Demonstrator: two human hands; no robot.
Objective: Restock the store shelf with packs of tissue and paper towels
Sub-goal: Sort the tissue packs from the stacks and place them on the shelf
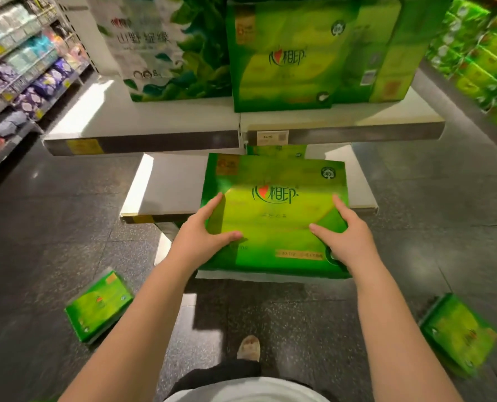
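A large green tissue pack lies tilted over the front of the white lower shelf. My left hand grips its left edge, thumb on the top face. On the other edge, my right hand grips the same way. Another green pack shows just behind it, under the upper shelf. That upper shelf carries an upright green pack, more green packs to its right and a white leafy pack. Two green packs lie on the floor, at left and at right.
Dark speckled floor tiles surround the display. An aisle shelf of purple and blue packets runs along the left. Stacked green packs fill the right side. My shoe is on the floor below the held pack.
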